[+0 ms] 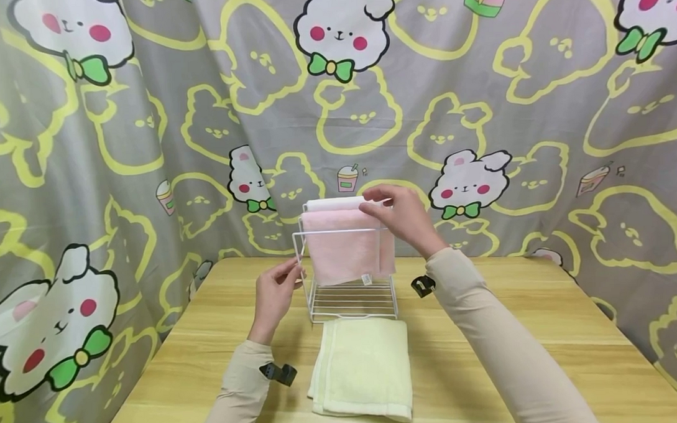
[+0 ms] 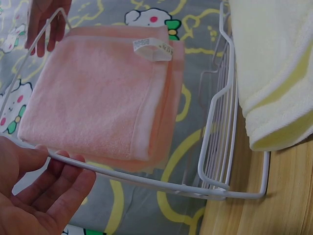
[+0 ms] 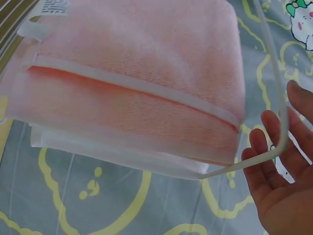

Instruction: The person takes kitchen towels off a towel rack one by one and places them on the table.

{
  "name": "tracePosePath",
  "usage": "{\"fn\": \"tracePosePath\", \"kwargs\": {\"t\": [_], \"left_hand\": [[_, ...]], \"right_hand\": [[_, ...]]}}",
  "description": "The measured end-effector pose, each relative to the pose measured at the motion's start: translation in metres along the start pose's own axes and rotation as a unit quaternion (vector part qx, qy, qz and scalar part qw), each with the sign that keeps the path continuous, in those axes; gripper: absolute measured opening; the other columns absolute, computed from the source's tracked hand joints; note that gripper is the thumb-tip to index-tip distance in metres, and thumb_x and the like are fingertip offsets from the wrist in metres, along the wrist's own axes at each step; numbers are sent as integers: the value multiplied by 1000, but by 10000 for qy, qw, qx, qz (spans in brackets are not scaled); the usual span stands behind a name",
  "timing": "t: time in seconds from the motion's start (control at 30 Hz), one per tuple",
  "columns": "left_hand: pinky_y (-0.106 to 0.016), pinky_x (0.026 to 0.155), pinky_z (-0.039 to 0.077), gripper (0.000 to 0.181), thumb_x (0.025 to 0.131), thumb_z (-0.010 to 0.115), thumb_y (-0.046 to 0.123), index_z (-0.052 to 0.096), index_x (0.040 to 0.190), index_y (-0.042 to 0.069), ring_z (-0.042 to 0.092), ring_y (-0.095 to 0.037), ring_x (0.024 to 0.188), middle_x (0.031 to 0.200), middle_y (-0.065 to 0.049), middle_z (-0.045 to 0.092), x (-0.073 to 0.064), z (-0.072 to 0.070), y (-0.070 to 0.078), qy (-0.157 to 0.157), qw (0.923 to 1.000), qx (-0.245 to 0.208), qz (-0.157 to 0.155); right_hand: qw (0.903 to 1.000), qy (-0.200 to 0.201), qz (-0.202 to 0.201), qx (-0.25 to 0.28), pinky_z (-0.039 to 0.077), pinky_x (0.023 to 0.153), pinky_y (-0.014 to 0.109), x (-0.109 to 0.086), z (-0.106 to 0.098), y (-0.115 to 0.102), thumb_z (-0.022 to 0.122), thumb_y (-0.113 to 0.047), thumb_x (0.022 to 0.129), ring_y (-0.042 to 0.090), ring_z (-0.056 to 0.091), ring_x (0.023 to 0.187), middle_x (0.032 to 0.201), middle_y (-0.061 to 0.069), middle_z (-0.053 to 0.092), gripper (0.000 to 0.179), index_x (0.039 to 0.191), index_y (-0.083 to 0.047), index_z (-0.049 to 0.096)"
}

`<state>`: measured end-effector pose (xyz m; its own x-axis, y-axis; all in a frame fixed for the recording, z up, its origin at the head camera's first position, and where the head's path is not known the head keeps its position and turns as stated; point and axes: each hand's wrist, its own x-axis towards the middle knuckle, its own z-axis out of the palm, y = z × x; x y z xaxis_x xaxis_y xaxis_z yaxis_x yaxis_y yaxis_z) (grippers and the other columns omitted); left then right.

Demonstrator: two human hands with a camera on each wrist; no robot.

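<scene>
A white wire rack stands on the table, with a folded pink towel draped over one of its upper bars. Behind the pink one hangs a white towel, mostly hidden. My left hand pinches the rack's left side wire between thumb and fingers. At the top right corner of the rack is my right hand, its fingers loosely bent around the outside of the wire and beside the pink towel. A white label sticks out from the pink towel's lower edge.
A folded pale yellow towel lies on the wooden table right in front of the rack. Behind the table hangs a grey curtain with cartoon rabbits. Dark wrist straps are on both sleeves.
</scene>
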<state>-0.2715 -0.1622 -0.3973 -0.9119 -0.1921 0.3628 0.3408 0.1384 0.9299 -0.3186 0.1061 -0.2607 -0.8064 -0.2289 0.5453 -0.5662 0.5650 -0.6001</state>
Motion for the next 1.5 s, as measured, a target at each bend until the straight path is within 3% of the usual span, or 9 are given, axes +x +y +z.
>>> {"fn": "tracePosePath", "kwargs": {"t": [0.3, 0.5, 0.97, 1.23, 1.5], "left_hand": [[-27, 79, 67, 25, 97, 68, 0, 72, 121, -2, 74, -32, 92, 104, -29, 73, -1, -1, 0, -46, 10000, 46, -53], [-27, 79, 67, 25, 96, 68, -1, 72, 121, -4, 74, -26, 89, 104, -31, 72, 0, 0, -1, -14, 10000, 29, -11], [-25, 78, 67, 25, 97, 68, -1, 71, 121, -7, 73, -11, 83, 103, -31, 72, -1, 1, 1, -11, 10000, -23, -43], [-27, 80, 67, 25, 97, 68, 0, 71, 122, -5, 74, -15, 85, 104, -30, 73, -1, 0, 3, -14, 10000, -23, -73], [-26, 80, 67, 25, 97, 67, -1, 71, 121, -6, 74, -16, 86, 106, -32, 72, 0, 1, 2, -9, 10000, -49, -52]], "right_hand": [[9984, -494, -31, -269, 63, 96, 41, 5, 7, 6, 78, -29, 93, 25, 70, 106, 115, 7, 75, 32, 117, -9, 75], [9954, -887, 203, -314, 63, 98, 41, 7, 10, 6, 77, -32, 94, 27, 71, 109, 119, 8, 75, 36, 122, -10, 74], [9836, -1523, 253, -936, 52, 113, 43, 14, 14, -2, 70, -32, 99, 28, 61, 127, 128, 11, 71, 39, 128, -8, 71], [9863, -1387, 332, -825, 56, 108, 41, 15, 18, -3, 69, -25, 99, 27, 65, 121, 124, 12, 73, 32, 124, -5, 73], [9943, -794, 399, -585, 60, 101, 40, 11, 23, 0, 72, -21, 98, 25, 71, 111, 115, 10, 77, 22, 115, -7, 78]]}}
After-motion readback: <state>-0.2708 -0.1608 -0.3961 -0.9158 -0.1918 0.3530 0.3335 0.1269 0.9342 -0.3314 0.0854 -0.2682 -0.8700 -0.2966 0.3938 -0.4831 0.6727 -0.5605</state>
